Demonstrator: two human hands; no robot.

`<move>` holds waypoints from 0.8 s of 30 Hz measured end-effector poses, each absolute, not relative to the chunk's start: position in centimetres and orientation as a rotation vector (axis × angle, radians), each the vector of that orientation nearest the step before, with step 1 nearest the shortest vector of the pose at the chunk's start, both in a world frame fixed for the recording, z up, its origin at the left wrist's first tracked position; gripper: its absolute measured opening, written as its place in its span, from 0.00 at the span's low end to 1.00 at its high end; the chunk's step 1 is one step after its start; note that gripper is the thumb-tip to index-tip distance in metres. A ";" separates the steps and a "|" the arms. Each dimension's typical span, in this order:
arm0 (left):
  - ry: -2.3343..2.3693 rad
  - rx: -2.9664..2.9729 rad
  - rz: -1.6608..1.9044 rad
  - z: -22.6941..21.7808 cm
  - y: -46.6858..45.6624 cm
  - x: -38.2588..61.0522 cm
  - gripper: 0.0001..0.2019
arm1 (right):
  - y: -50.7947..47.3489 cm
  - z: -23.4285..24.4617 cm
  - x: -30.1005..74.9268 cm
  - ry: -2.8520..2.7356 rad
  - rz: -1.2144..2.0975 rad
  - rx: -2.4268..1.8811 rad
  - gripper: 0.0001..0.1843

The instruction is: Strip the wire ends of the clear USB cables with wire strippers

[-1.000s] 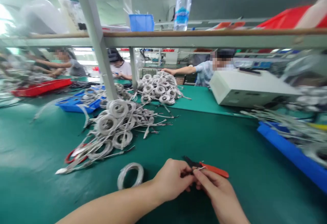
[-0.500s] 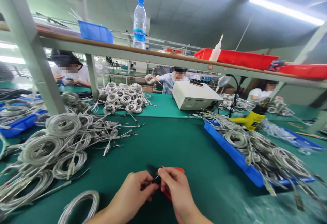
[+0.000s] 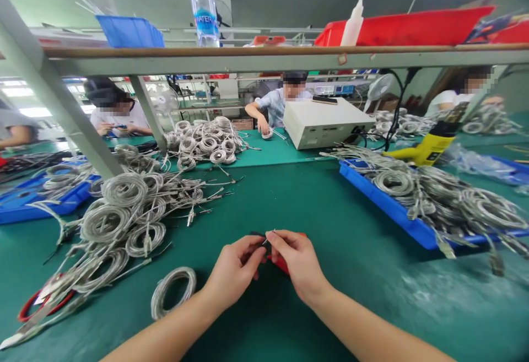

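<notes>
Close together over the green table [image 3: 264, 196], both my hands are closed in a pinch. Between the thumb and forefinger of my right hand [image 3: 300, 263] is a thin white wire [image 3: 269, 237]. My left hand [image 3: 235, 268] has its fingertips pressed together at the wire's other side; what they grip is mostly hidden. Red-handled pliers [image 3: 281, 264] with a dark head show behind my fingers, and I cannot tell whether they are held or lying there. A coil of clear-sheathed cable [image 3: 172, 291] lies beside my left forearm.
A heap of coiled cables [image 3: 124, 213] lies at left. On the right, a blue tray [image 3: 384, 213] holds more coils, with a yellow heat gun [image 3: 430, 150] behind it. A white box-shaped device [image 3: 326, 122] stands beneath the shelf [image 3: 264, 60]. Co-workers sit opposite.
My view has levelled and shifted, so the table sits differently in frame. My hands keep the same pinch on the wire. The co-worker opposite has brought a hand down to a coil on the table.
</notes>
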State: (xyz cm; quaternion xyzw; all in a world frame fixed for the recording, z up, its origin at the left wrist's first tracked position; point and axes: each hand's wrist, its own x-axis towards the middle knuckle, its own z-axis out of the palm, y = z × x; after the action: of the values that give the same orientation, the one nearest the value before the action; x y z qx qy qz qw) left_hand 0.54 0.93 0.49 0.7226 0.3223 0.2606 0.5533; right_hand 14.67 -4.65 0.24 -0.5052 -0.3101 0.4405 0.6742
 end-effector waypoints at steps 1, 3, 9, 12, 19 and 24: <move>0.766 1.732 0.645 0.4 1.0 0.6 0.14 | -4.7 0.3 14.7 -0.700 0.999 -1.127 0.14; 0.778 1.793 0.708 0.4 1.0 0.6 0.12 | -4.7 0.3 14.6 -0.704 1.019 -1.113 0.13; 0.728 1.606 0.640 0.9 1.2 0.4 0.16 | -5.0 0.3 14.4 -0.775 1.139 -1.049 0.08; 0.685 1.501 0.579 1.0 1.4 0.3 0.21 | -5.1 0.2 14.3 -0.762 1.141 -1.080 0.08; 0.611 1.338 0.514 0.7 1.5 0.3 0.22 | -4.9 0.2 14.3 -0.755 1.143 -1.081 0.09; 0.625 1.426 0.520 0.4 1.4 0.1 0.20 | -5.1 0.4 14.3 -0.759 1.099 -1.125 0.11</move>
State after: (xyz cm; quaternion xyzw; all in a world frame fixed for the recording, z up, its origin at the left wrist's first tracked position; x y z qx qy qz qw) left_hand 0.12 1.37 0.41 0.6356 0.2784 0.2318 0.6817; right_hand 14.27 -5.09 0.42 -0.4937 -0.3329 0.4824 0.6424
